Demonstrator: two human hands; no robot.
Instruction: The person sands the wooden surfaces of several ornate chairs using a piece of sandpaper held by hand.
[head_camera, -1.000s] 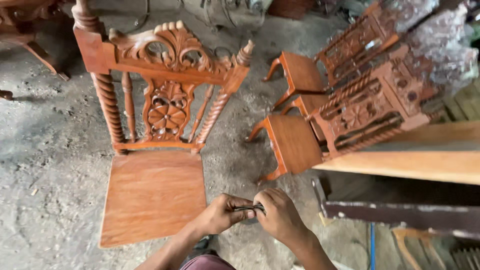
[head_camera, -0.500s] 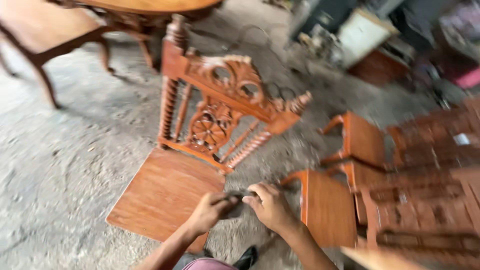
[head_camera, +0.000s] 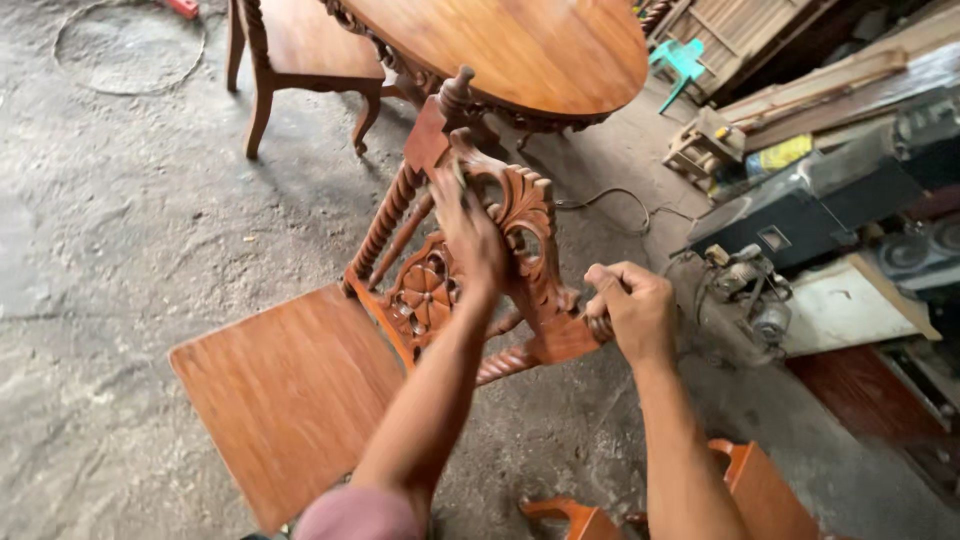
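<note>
Carved wooden chair (head_camera: 420, 300) at centre on the concrete floor (head_camera: 120, 220), its flat seat at near left. Left hand (head_camera: 468, 232) presses on the carved backrest crest, fingers together against the wood. Right hand (head_camera: 632, 310) is clenched around the right corner post. Oval table (head_camera: 520, 50) stands beyond.

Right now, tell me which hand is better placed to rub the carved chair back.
Probably the left hand: it lies flat on the carved chair back. The right hand is closed around the corner post, seemingly steadying the chair.
</note>
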